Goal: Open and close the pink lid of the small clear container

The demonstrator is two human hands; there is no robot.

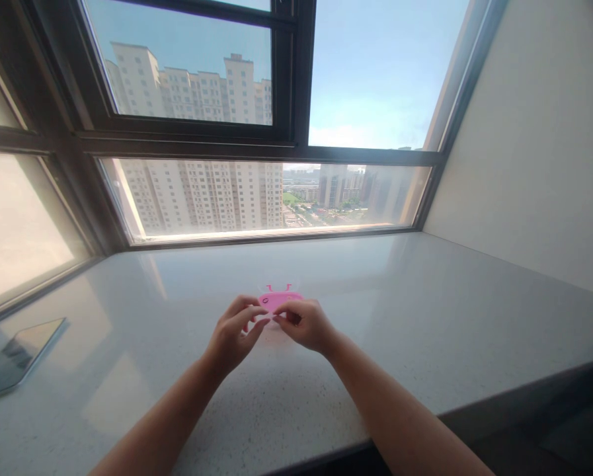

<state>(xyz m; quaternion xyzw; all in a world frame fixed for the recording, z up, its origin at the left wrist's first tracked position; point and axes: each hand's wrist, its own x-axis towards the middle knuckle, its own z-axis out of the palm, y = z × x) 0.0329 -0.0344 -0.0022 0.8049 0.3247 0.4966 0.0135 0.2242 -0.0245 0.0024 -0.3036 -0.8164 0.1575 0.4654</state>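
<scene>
A small pink plastic item [279, 301] with two thin upright prongs, like feelers, and a dark ring mark on its left side stands on the pale countertop. My left hand [234, 330] is at its near left side, thumb and forefinger bent towards each other. From the right, my right hand [306, 322] comes in with thumb and forefinger pinched just in front of the pink item. The fingertips of both hands almost meet. What lies between them is too small to make out, and the hands cover the item's lower part.
The speckled countertop [286, 410] runs from its near edge back to a dark-framed window [296, 155]. A flat, shiny tablet-like slab [21, 360] lies at the far left. A white wall [534, 145] bounds the right side.
</scene>
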